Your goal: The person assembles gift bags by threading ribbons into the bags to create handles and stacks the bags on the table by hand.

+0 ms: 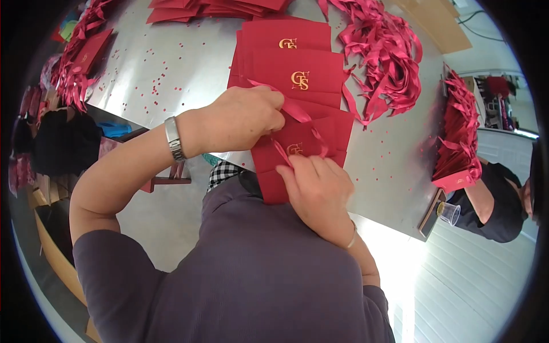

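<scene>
A red paper bag (303,143) with a gold emblem lies nearest me on the shiny metal table (171,63), atop a row of like red bags (297,63). My left hand (243,117), a metal watch on its wrist, pinches a pink-red ribbon (297,112) that runs across the bag. My right hand (317,191) grips the bag's near edge, its fingers on the ribbon's other end near the emblem.
A heap of loose red ribbons (383,57) lies to the right of the bags. More ribboned bags (460,137) stand at the right edge beside another person's arm (483,203) and a clear plastic cup (449,212). Red confetti dots the table.
</scene>
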The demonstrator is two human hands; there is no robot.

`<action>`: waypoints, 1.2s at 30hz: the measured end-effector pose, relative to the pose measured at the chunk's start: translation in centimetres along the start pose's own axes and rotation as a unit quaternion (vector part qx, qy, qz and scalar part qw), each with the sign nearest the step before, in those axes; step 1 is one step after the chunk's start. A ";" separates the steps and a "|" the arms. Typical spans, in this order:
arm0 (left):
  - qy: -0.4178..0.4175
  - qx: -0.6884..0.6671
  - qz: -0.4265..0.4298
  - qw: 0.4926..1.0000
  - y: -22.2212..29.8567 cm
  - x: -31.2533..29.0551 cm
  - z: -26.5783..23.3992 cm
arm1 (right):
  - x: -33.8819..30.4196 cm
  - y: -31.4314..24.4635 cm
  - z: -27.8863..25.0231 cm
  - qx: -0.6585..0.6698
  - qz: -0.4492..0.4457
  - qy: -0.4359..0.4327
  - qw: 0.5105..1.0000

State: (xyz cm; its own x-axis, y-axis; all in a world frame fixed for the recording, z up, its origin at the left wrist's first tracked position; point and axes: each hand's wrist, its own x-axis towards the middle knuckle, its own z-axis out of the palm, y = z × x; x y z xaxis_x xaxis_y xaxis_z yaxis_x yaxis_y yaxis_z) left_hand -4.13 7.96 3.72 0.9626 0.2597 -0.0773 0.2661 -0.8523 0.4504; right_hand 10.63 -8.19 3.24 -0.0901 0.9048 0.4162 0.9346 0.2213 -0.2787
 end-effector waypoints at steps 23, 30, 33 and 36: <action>0.352 0.011 -0.224 0.909 -5.5 -0.3 0.1 | -6.3 3.7 1.2 0.122 0.107 -0.066 0.985; 0.407 -0.058 -0.303 0.860 -6.8 0.3 2.1 | -5.5 4.1 1.2 0.115 0.073 -0.066 0.989; 0.430 -0.069 -0.275 0.857 -5.6 0.6 1.1 | -5.3 4.2 0.9 0.105 0.072 -0.069 0.989; 0.484 0.040 -0.156 0.860 -2.3 0.6 0.1 | -5.1 3.9 0.0 0.121 0.096 -0.096 0.983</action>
State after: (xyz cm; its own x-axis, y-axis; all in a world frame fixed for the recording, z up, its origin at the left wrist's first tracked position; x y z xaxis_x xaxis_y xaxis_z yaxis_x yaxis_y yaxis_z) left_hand -4.14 10.05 2.59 0.3613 0.7047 0.6106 0.5437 -0.6912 0.4761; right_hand 14.78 -11.99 0.04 -0.0052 0.9850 0.1722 0.8336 0.0995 -0.5434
